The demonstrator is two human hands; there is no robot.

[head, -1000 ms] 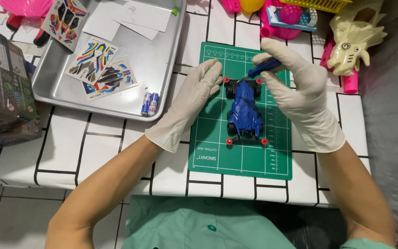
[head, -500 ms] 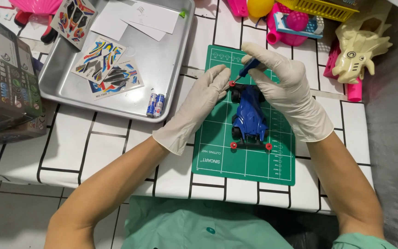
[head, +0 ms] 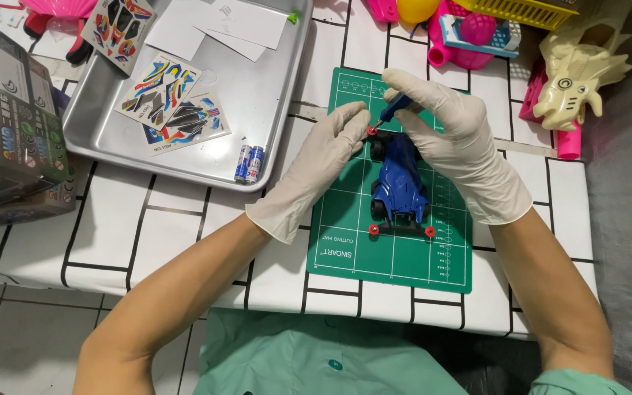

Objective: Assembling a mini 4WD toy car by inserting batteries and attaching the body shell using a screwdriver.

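A blue toy racing car (head: pixel 401 183) with small red rollers at its corners sits on a green cutting mat (head: pixel 393 252). My left hand (head: pixel 316 164), in a white glove, rests on the mat with its fingertips on the car's far left red roller. My right hand (head: pixel 453 143), also gloved, holds a blue-handled screwdriver (head: pixel 395 107) whose tip points down at that same roller.
A metal tray (head: pixel 257 95) at the upper left holds sticker sheets (head: pixel 171 104), white papers and two small batteries (head: pixel 249 162). A printed box (head: pixel 9 128) stands at the far left. Pink and yellow toys and a cream dragon-like toy (head: pixel 583 69) lie along the back right.
The view has shifted slightly. Both hands stay at the car's far left roller, and the screwdriver has tilted more upright over it.
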